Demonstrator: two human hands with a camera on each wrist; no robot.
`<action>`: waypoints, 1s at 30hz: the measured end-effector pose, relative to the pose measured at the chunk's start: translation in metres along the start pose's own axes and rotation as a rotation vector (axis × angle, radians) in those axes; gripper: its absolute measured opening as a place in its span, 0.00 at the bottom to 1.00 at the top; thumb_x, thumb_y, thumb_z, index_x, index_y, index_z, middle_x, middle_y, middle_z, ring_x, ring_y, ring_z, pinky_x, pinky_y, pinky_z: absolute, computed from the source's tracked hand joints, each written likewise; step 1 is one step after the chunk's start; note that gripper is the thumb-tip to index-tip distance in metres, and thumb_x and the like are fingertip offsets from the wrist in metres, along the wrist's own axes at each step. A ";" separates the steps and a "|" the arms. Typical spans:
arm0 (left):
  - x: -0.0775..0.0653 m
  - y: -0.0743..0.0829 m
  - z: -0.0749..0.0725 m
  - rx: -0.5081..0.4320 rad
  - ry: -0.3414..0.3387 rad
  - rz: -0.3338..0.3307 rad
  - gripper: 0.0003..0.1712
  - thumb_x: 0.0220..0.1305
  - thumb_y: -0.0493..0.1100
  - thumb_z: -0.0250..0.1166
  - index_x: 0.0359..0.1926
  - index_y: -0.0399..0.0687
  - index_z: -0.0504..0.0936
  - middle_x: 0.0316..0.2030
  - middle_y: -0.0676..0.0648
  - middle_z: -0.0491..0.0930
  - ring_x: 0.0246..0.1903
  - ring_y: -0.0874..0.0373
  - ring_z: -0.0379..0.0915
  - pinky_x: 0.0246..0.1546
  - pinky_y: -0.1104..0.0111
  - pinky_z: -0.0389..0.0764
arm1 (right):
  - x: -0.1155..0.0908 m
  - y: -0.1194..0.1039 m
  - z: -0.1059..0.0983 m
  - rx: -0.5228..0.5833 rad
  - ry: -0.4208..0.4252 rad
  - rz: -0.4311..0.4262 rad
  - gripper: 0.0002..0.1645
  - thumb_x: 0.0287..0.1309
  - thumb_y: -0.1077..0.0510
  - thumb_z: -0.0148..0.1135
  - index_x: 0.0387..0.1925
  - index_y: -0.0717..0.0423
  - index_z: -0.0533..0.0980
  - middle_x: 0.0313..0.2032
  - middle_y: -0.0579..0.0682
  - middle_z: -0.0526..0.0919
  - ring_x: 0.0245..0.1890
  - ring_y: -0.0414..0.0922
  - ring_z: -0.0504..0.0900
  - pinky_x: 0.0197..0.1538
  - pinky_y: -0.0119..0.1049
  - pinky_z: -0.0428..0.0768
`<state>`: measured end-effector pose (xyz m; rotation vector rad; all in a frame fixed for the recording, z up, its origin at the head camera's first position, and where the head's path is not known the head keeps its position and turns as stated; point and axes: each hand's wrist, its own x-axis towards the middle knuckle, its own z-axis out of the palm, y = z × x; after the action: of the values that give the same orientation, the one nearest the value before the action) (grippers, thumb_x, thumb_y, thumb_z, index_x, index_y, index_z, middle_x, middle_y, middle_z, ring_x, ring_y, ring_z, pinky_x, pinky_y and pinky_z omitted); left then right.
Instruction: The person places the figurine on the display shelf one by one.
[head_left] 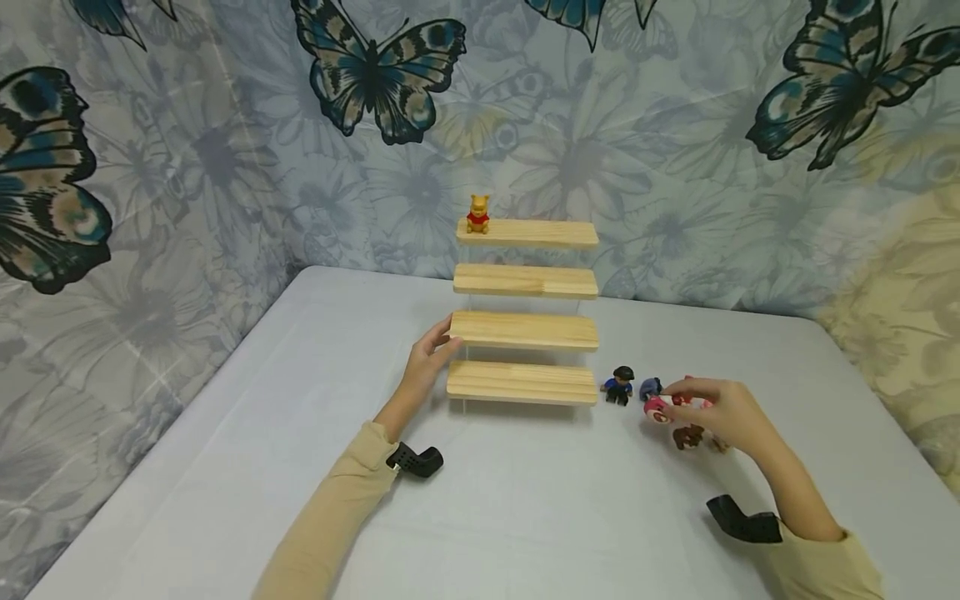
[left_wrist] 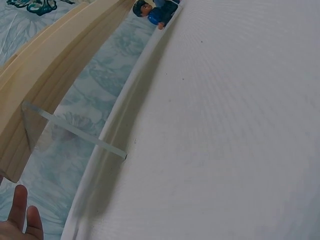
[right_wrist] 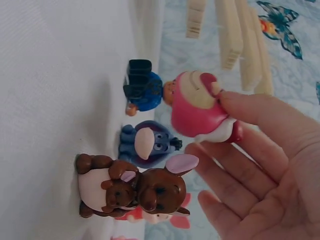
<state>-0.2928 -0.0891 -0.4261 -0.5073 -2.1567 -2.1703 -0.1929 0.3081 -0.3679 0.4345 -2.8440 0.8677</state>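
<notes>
My right hand [head_left: 723,412] pinches a pink figurine [right_wrist: 197,112] with white and red parts between thumb and fingers, raised just above the table. Near it stand a dark blue donkey figurine [right_wrist: 147,142], a brown kangaroo figurine [right_wrist: 160,190] with a small one in its pouch, and a blue-clad toy figure [head_left: 618,386] with dark hair. A pink piglet figurine [right_wrist: 181,218] is partly hidden behind the kangaroo. My left hand [head_left: 431,354] rests at the left end of a tiered wooden display stand [head_left: 525,331], fingers extended; the left wrist view shows only two fingers.
A yellow bear figurine [head_left: 477,215] in a red top sits on the left end of the top board. Clear supports [left_wrist: 75,131] carry the boards. The white table [head_left: 480,508] meets a butterfly-print backdrop [head_left: 420,183] behind and on the left.
</notes>
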 end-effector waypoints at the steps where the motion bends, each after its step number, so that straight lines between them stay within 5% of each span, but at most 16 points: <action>1: -0.001 0.001 -0.001 0.002 0.003 -0.007 0.30 0.63 0.46 0.57 0.64 0.46 0.61 0.60 0.49 0.62 0.52 0.54 0.57 0.49 0.60 0.62 | 0.001 0.000 0.000 0.015 0.000 0.007 0.15 0.48 0.55 0.66 0.37 0.60 0.80 0.37 0.59 0.80 0.44 0.61 0.72 0.41 0.59 0.67; 5: -0.004 0.005 -0.004 -0.013 0.001 -0.013 0.29 0.63 0.42 0.56 0.64 0.43 0.60 0.60 0.44 0.61 0.52 0.52 0.58 0.49 0.59 0.62 | 0.003 0.000 0.002 0.086 -0.007 0.051 0.16 0.51 0.53 0.64 0.39 0.60 0.79 0.39 0.58 0.80 0.42 0.54 0.73 0.41 0.59 0.66; 10: -0.012 0.025 -0.003 -0.002 -0.018 -0.006 0.30 0.63 0.39 0.54 0.64 0.37 0.58 0.60 0.40 0.60 0.51 0.51 0.59 0.49 0.58 0.64 | 0.002 0.001 0.000 0.170 0.006 0.079 0.16 0.52 0.53 0.63 0.40 0.59 0.79 0.40 0.53 0.79 0.39 0.33 0.71 0.43 0.59 0.65; 13: -0.014 0.032 -0.002 0.011 -0.017 -0.002 0.30 0.63 0.38 0.54 0.64 0.35 0.57 0.60 0.39 0.61 0.51 0.50 0.59 0.49 0.55 0.64 | 0.003 -0.001 -0.004 0.190 0.014 0.064 0.16 0.54 0.54 0.62 0.41 0.60 0.78 0.40 0.49 0.79 0.40 0.25 0.69 0.46 0.52 0.67; 19: -0.009 0.022 -0.005 -0.010 -0.015 0.014 0.29 0.63 0.37 0.54 0.64 0.35 0.58 0.60 0.39 0.61 0.52 0.48 0.59 0.49 0.58 0.64 | 0.008 -0.007 -0.015 0.211 0.044 0.062 0.16 0.56 0.54 0.60 0.43 0.60 0.77 0.40 0.36 0.78 0.43 0.23 0.68 0.40 0.26 0.67; 23: -0.001 0.006 -0.006 -0.021 -0.002 0.013 0.29 0.63 0.38 0.56 0.63 0.37 0.60 0.60 0.41 0.62 0.51 0.50 0.60 0.47 0.63 0.65 | 0.013 -0.011 -0.021 0.241 0.073 0.086 0.18 0.56 0.54 0.59 0.46 0.59 0.76 0.36 0.35 0.79 0.37 0.28 0.74 0.37 0.26 0.69; 30: 0.002 0.001 -0.002 0.003 0.015 0.052 0.30 0.61 0.42 0.58 0.63 0.38 0.62 0.59 0.44 0.64 0.50 0.51 0.62 0.46 0.63 0.67 | 0.021 -0.018 -0.023 0.321 0.178 0.103 0.21 0.56 0.54 0.60 0.49 0.60 0.75 0.33 0.38 0.80 0.31 0.35 0.78 0.33 0.24 0.72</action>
<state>-0.2950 -0.0908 -0.4248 -0.5390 -2.1139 -2.1369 -0.2061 0.3020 -0.3348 0.2312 -2.5891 1.3200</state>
